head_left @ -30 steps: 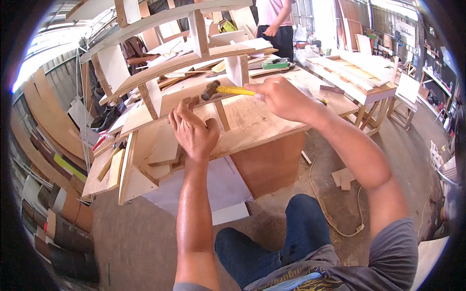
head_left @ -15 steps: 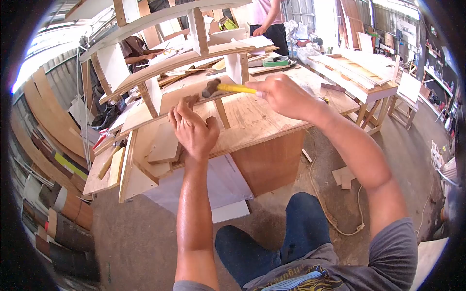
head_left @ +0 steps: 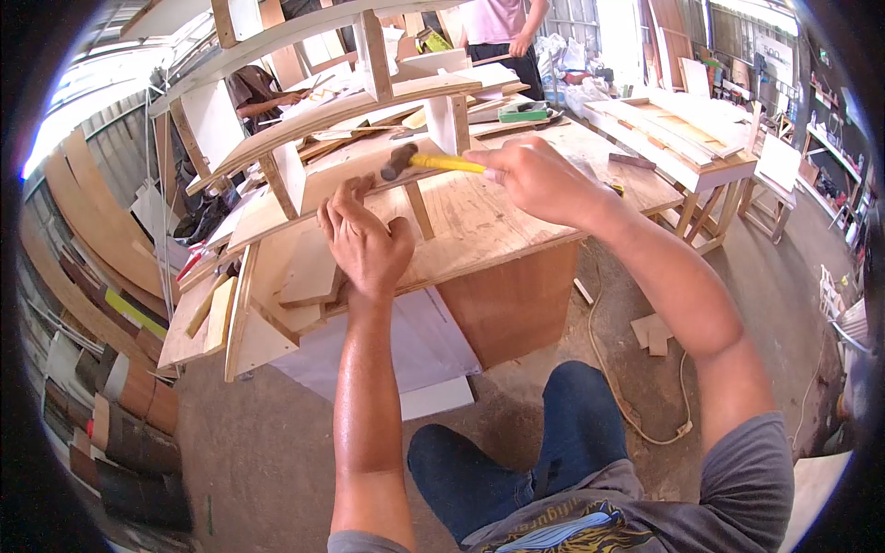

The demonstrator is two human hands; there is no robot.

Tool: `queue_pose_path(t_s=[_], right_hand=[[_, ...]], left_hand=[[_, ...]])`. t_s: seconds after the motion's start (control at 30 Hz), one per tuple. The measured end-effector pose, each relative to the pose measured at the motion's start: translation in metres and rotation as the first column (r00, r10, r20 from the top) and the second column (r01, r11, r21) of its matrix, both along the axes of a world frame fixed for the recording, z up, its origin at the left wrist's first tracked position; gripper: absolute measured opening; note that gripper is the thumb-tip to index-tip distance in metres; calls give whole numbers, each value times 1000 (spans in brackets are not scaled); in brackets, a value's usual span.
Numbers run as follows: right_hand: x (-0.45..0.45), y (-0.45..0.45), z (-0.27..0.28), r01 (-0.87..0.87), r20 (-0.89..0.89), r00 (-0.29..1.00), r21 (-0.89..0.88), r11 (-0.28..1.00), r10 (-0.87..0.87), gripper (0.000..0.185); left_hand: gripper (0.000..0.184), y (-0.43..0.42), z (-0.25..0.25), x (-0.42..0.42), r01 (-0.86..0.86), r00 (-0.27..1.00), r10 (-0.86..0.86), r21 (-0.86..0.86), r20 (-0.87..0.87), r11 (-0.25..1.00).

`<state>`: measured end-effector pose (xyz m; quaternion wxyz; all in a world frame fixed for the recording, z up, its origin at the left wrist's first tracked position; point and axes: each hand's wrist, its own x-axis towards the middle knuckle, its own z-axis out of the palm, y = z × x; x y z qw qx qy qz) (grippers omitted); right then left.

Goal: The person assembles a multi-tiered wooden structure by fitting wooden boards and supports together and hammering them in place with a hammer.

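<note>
My right hand [head_left: 535,182] is wrapped round the yellow handle of a hammer [head_left: 449,163]. The dark hammer head is just above the edge of a wooden shelf frame [head_left: 304,138], close to my left fingertips. My left hand [head_left: 369,241] is at that same edge with its fingers curled together. Whatever they pinch, if anything, is too small to make out. The frame has curved plywood shelves and short upright dividers, and it rests on a plywood worktable [head_left: 498,207].
Loose boards [head_left: 309,276] lie under the frame's near end. Behind the frame, two people are at work, one in a pink top [head_left: 493,23]. A second table [head_left: 664,138] holds panels at right. Sheets lean at left; a cable [head_left: 636,429] crosses the floor.
The hammer head has risen slightly from the shelf edge. My left hand has hardly moved. At the back, the person in the pink top has shifted their arm a little to the right.
</note>
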<state>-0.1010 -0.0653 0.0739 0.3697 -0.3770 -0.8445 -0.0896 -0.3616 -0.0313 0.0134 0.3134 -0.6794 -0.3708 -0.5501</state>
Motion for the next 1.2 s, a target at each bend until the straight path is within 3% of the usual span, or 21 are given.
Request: queue_pose_path(t_s=[0.07, 0.17, 0.27, 0.37, 0.47, 0.57, 0.6, 0.7, 0.73, 0.87, 1.2], right_hand=[[-2, -3, -2, -10, -137, 990, 31, 999, 14, 38], [-1, 3, -10, 5, 6, 1000, -81, 997, -4, 38], [10, -3, -5, 3, -65, 998, -48, 999, -6, 40], [37, -13, -8, -67, -183, 978, 177, 982, 99, 43], [87, -23, -13, 24, -199, 979, 301, 953, 38, 46], [120, -31, -26, 191, -282, 950, 185, 964, -134, 41], [129, -25, -33, 233, -277, 946, 227, 945, -167, 38], [146, -13, -37, 580, -25, 814, -4, 815, -580, 38], [140, -18, -26, 650, 74, 758, -165, 742, -648, 36], [161, 25, -47, 720, 236, 689, -125, 682, -685, 33], [154, 76, -47, 708, 324, 692, -133, 693, -645, 27]], left_hand=[[68, 0, -1, -1, -6, 1000, 6, -1, 4, 1000], [67, 1, -1, 1, -15, 1000, 15, -5, 3, 1000], [66, 3, -3, 0, -18, 1000, 18, -15, 0, 1000], [67, 0, -2, -2, -36, 999, 35, -36, -5, 999], [67, -1, -2, 1, -50, 999, 50, -34, -10, 998], [67, 2, -2, -2, -40, 999, 40, -15, -27, 999], [67, 3, -3, -2, -44, 999, 44, -20, -23, 999], [68, 2, -4, 0, -37, 999, 37, -44, -2, 998], [68, 1, -5, 0, -41, 999, 41, -47, -1, 998], [71, -2, -3, 1, -26, 1000, 25, -40, -13, 999], [70, -5, -2, 5, -73, 997, 72, -66, -15, 995]])
